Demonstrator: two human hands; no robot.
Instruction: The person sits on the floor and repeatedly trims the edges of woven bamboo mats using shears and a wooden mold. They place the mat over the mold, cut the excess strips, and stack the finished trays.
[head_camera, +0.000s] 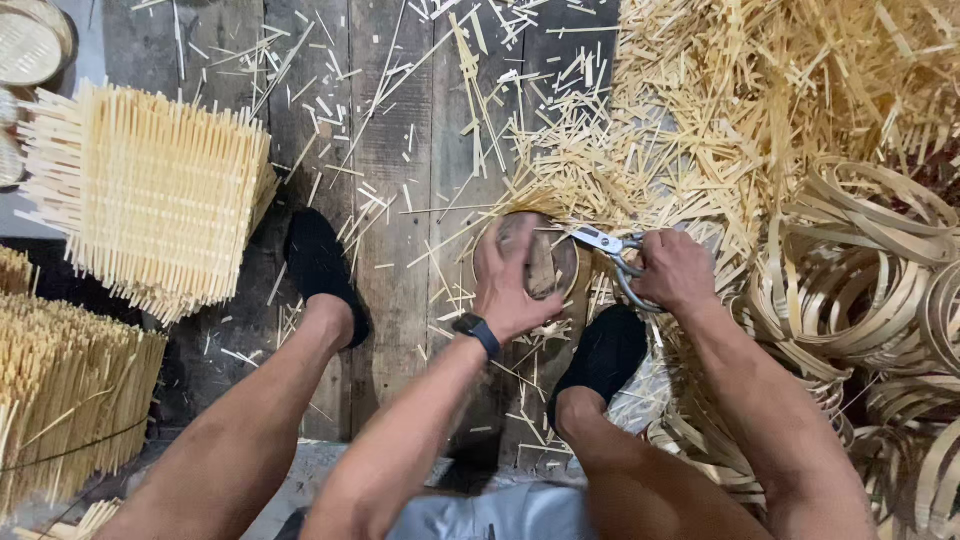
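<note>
Left hand (510, 280) covers most of the round woven bamboo disc (545, 262); its weave and near rim not visible. Blade tips of the steel scissors (610, 245) hidden behind the disc edge; handle loops partly inside the right hand (678, 270). Round woven bamboo lid (30, 45) cut by the top-left edge. Pale coiled bamboo hoops (860, 290) run off the right edge; count indeterminate.

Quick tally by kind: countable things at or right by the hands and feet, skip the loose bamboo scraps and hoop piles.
Hands: 2 (left hand, right hand)
Metal shears: 1
Round woven bamboo piece: 1
Black wristwatch: 1
Black shoes: 2 ()
Total: 7
</note>
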